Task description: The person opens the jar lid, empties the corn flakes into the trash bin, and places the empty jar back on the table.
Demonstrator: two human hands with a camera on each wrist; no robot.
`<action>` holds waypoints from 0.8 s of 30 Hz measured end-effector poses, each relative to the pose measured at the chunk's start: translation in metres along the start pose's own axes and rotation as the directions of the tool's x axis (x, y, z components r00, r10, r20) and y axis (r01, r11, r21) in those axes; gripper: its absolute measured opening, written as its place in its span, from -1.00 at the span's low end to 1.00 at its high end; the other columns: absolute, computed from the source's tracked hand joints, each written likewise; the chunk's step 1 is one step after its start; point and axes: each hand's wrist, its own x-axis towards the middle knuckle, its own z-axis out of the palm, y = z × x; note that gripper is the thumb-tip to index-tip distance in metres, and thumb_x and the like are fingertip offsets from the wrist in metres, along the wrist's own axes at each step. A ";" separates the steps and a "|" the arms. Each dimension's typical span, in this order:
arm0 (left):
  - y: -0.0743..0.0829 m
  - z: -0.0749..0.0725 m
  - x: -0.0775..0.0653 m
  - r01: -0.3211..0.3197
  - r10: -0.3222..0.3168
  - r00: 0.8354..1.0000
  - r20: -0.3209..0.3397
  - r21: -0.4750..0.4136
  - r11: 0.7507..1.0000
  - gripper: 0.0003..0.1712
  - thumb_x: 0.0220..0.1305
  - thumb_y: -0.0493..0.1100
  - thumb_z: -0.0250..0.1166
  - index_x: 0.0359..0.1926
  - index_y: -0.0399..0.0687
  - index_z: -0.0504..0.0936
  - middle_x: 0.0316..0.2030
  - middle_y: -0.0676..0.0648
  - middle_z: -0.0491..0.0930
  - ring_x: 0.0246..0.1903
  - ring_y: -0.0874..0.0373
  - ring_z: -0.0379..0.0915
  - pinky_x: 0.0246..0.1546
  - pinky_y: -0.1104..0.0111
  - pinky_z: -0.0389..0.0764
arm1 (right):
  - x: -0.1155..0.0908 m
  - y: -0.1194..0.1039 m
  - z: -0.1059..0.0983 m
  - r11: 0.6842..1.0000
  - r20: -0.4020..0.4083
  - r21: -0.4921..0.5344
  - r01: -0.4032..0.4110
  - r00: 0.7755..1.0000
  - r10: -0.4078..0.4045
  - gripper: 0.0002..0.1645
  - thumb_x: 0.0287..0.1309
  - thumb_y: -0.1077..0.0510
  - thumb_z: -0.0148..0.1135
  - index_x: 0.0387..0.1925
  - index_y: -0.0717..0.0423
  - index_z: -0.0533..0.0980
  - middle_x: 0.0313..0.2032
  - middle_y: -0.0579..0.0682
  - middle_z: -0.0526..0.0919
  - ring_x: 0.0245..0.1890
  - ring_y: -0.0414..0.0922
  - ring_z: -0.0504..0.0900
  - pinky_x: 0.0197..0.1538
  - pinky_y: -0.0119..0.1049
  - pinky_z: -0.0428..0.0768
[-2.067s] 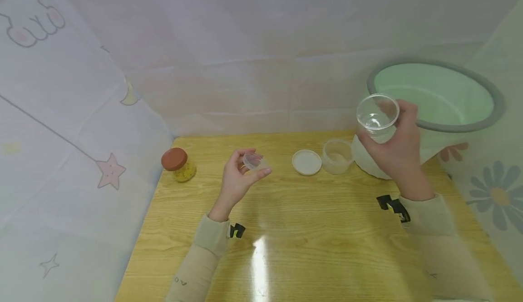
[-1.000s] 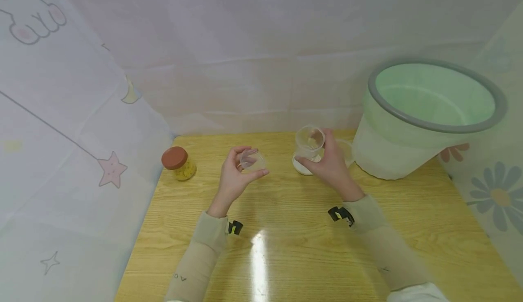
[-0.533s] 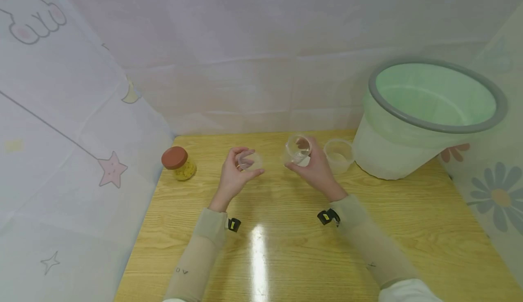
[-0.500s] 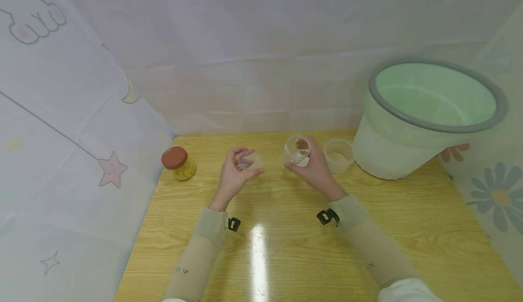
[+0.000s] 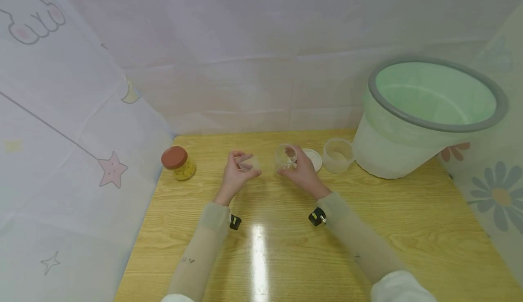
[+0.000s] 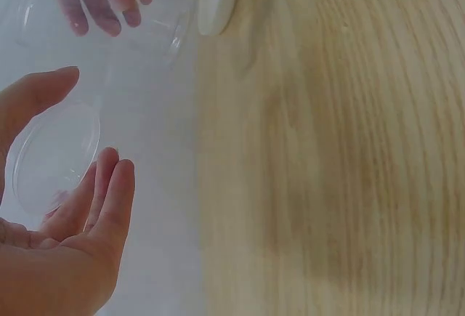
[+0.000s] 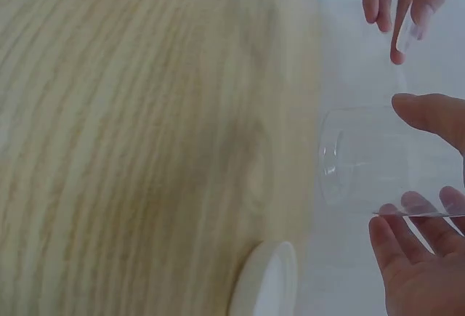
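My left hand [image 5: 234,177] holds a small clear round lid [image 6: 59,145] by its edge, thumb on one side and fingers on the other. My right hand [image 5: 305,175] grips a clear plastic cup [image 7: 360,158] around its side, with the thumb opposite the fingers. Cup and lid are both above the table, side by side with a gap between them. In the head view, a white round lid [image 5: 314,159] lies just behind the right hand, which covers part of it. Right of that lid stands a translucent tub [image 5: 338,157] without a cover.
A jar [image 5: 185,170] of yellow pieces with a red-brown lid stands at the table's left edge. A large pale green bucket [image 5: 384,152] with a grey rim fills the right rear. Printed cloth [image 5: 229,84] hangs behind the wooden table [image 5: 286,247].
My right hand has brought the cup from in front of the bucket leftward and lower, close to the left hand. The left hand has stayed nearly in place with the clear lid.
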 end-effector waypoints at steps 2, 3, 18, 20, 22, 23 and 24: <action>-0.004 0.001 0.001 0.019 -0.019 1.000 -0.005 0.013 1.000 -0.15 -0.09 -0.19 0.53 0.14 -0.10 0.17 0.15 -0.05 0.44 -0.08 0.05 0.46 -0.24 0.19 0.55 | 0.000 0.003 0.004 1.000 0.020 -0.018 -0.015 1.000 0.015 -0.12 -0.12 0.13 0.51 0.24 0.03 0.25 0.12 0.02 0.43 0.13 -0.01 0.37 0.06 -0.06 0.42; -0.007 0.002 0.002 0.029 -0.029 1.000 -0.007 0.018 0.999 -0.14 -0.09 -0.20 0.53 0.14 -0.11 0.17 0.15 -0.05 0.43 -0.08 0.05 0.45 -0.25 0.19 0.55 | 0.000 0.005 0.006 1.000 0.028 -0.024 -0.015 0.999 0.016 -0.12 -0.12 0.14 0.51 0.24 0.06 0.25 0.11 0.03 0.44 0.12 0.01 0.38 0.04 -0.07 0.43; -0.041 0.010 0.013 0.069 -0.066 0.997 -0.026 0.143 0.987 -0.10 -0.12 -0.19 0.55 0.14 -0.22 0.16 0.13 -0.13 0.44 -0.28 0.05 0.46 -0.33 0.26 0.52 | 0.001 0.025 0.024 0.998 0.027 -0.046 -0.034 0.999 0.036 -0.12 -0.11 0.20 0.49 0.20 0.26 0.20 0.10 0.21 0.43 0.06 0.11 0.43 0.03 -0.05 0.45; -0.044 0.011 0.014 0.077 -0.073 0.997 -0.034 0.151 0.986 -0.12 -0.13 -0.19 0.55 0.13 -0.21 0.18 0.13 -0.15 0.43 -0.28 0.04 0.45 -0.33 0.26 0.51 | 0.001 0.026 0.026 0.998 0.026 -0.047 -0.036 0.999 0.038 -0.16 -0.10 0.21 0.48 0.16 0.28 0.21 0.11 0.21 0.43 0.05 0.12 0.44 0.04 -0.05 0.45; -0.047 0.013 0.016 0.077 -0.071 0.997 -0.038 0.168 0.983 -0.13 -0.14 -0.18 0.56 0.12 -0.21 0.20 0.13 -0.18 0.42 -0.28 0.03 0.44 -0.34 0.26 0.51 | 0.001 0.027 0.028 0.998 0.030 -0.047 -0.035 0.999 0.036 -0.20 -0.10 0.22 0.47 0.13 0.28 0.22 0.12 0.20 0.43 0.04 0.12 0.45 0.04 -0.06 0.45; -0.047 0.014 0.016 0.076 -0.070 0.997 -0.043 0.180 0.981 -0.12 -0.16 -0.16 0.57 0.12 -0.21 0.23 0.12 -0.18 0.41 -0.28 0.03 0.44 -0.34 0.25 0.52 | 0.002 0.028 0.029 0.998 0.031 -0.045 -0.035 0.999 0.037 -0.21 -0.09 0.23 0.47 0.13 0.27 0.23 0.12 0.19 0.43 0.04 0.11 0.45 0.05 -0.07 0.45; -0.048 0.015 0.017 0.073 -0.065 0.997 -0.045 0.193 0.978 -0.12 -0.17 -0.15 0.58 0.12 -0.22 0.25 0.11 -0.19 0.41 -0.28 0.03 0.43 -0.34 0.25 0.52 | 0.002 0.028 0.030 0.998 0.031 -0.042 -0.039 0.999 0.041 -0.22 -0.09 0.24 0.47 0.12 0.26 0.23 0.12 0.18 0.42 0.04 0.10 0.44 0.05 -0.08 0.45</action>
